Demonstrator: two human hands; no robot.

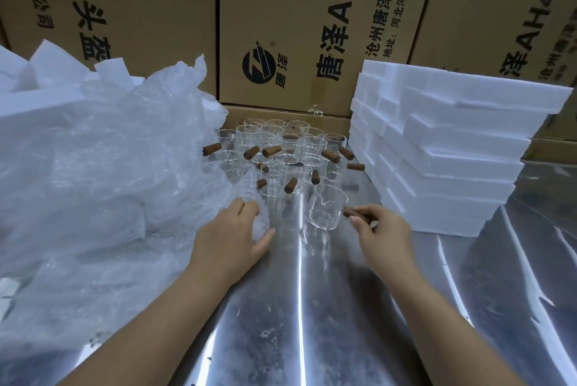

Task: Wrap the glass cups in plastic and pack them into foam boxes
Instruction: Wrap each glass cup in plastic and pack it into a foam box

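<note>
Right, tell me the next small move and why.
Probably carry the clear glass cup with the brown wooden handle left onto the translucent bubble-wrap sheet. The right hand pinches its handle, apart from the other cups, and the left hand grips that sheet's edge on the shiny steel table.

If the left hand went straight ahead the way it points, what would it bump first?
The left hand grips bubble wrap, so that comes first; past it, probably the cups, though depth is unclear.
</note>
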